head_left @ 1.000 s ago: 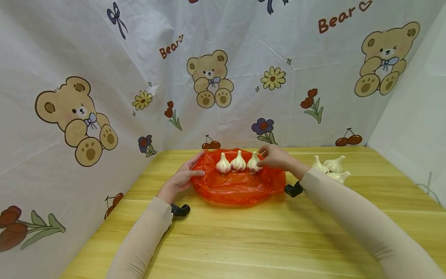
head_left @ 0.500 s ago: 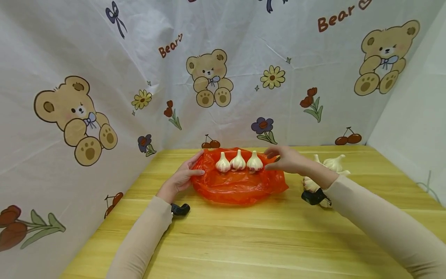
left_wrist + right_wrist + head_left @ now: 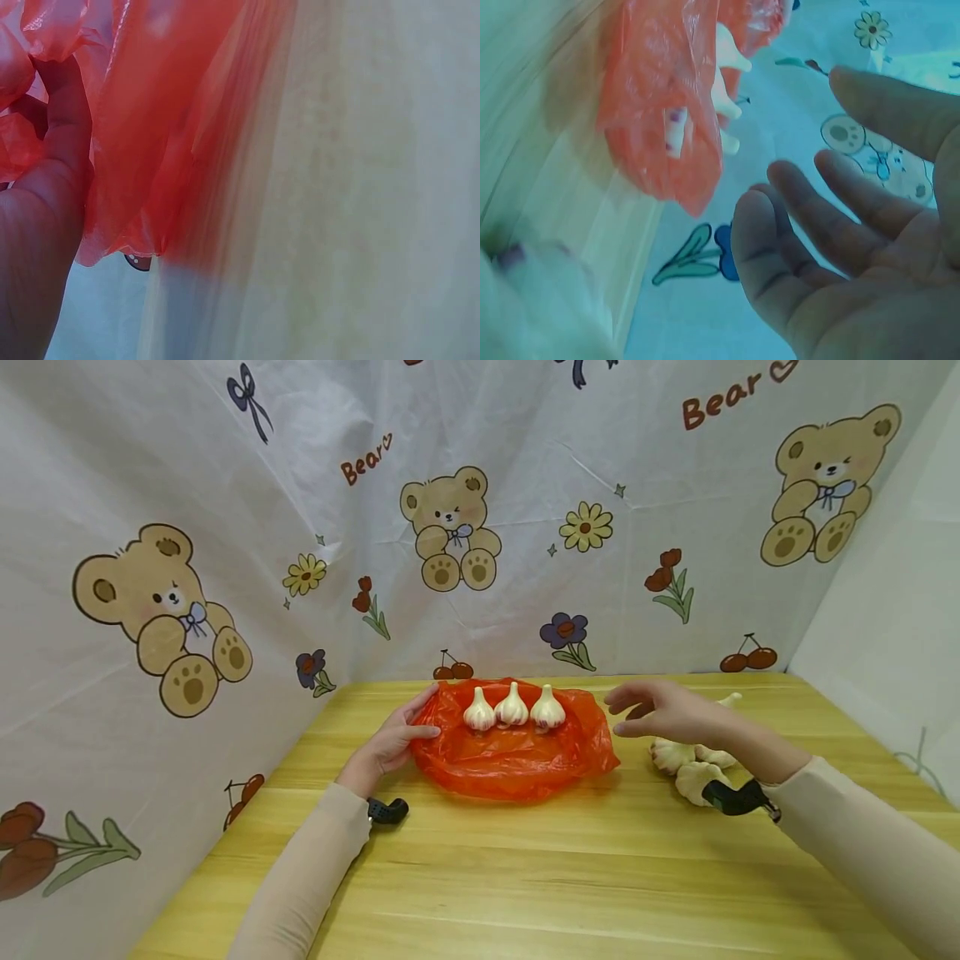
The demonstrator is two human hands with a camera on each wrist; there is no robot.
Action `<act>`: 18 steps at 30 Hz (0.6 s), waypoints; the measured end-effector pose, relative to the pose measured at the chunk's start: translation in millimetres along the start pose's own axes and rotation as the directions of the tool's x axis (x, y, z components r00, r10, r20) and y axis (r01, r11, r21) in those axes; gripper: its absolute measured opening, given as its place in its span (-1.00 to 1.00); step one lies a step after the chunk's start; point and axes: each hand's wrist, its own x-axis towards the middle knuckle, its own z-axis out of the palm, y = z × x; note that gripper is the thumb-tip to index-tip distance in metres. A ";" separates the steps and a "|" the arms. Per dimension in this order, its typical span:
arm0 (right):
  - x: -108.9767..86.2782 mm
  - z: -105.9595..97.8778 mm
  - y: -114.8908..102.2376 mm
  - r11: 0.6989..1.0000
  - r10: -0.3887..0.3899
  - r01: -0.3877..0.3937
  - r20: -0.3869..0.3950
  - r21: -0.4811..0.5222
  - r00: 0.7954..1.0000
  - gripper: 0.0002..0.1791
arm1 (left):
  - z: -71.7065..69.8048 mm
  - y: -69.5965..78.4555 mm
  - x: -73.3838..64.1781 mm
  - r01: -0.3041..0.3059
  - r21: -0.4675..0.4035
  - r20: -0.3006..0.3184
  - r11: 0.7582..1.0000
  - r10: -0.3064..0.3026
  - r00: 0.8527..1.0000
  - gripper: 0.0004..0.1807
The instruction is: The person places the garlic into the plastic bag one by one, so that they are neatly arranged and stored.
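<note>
A red plastic bag (image 3: 517, 783) lies spread open on the table, with three white garlic bulbs (image 3: 512, 707) standing in a row in it. At its left edge, my left hand (image 3: 392, 742) grips the plastic, thumb on the near side. The left wrist view shows bent fingers against the crumpled film (image 3: 161, 97). My right hand (image 3: 678, 714) is in the air between the bag and more garlic bulbs (image 3: 699, 782) at the right. Its fingers are apart and loosely bent, with nothing held in the right wrist view. The right arm partly hides those bulbs.
The wooden table (image 3: 525, 877) runs back to a white cloth printed with bears (image 3: 450, 531) and flowers. Similar cloth borders the left side. A thin cable (image 3: 918, 767) lies by the right wall.
My right hand has let go of the rightmost bulb in the bag and drawn away to the right. My left hand has stayed on the bag's edge.
</note>
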 end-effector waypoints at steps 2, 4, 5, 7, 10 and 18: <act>-6.9 -3.2 4.5 1.000 -0.007 0.007 -0.004 -0.008 1.000 -0.45 | -0.2 0.1 0.4 0.001 0.003 0.001 1.000 -0.001 1.000 -0.05; -14.0 -6.0 7.6 1.000 -0.023 0.023 -0.008 -0.014 1.000 -0.48 | -0.2 0.1 0.3 0.002 0.000 -0.002 1.000 -0.002 1.000 -0.05; -17.3 -7.2 9.1 0.999 -0.028 0.028 -0.009 -0.022 1.000 -0.49 | -0.3 0.0 0.0 0.002 -0.001 -0.001 1.000 -0.002 1.000 -0.05; -24.0 -9.4 11.4 0.999 -0.035 0.034 -0.005 -0.032 0.999 -0.50 | -0.4 -0.3 -0.3 0.001 -0.002 0.001 1.000 -0.001 1.000 -0.05; -33.5 -11.9 14.7 0.998 -0.046 0.046 0.006 -0.030 0.999 -0.51 | -0.1 -0.5 -0.6 -0.004 0.001 0.009 1.000 0.004 1.000 -0.05; -54.0 -15.7 38.4 0.999 -0.050 0.049 0.032 0.019 0.998 -0.55 | -0.5 -1.4 0.4 -0.007 -0.009 0.014 1.000 0.008 1.000 -0.04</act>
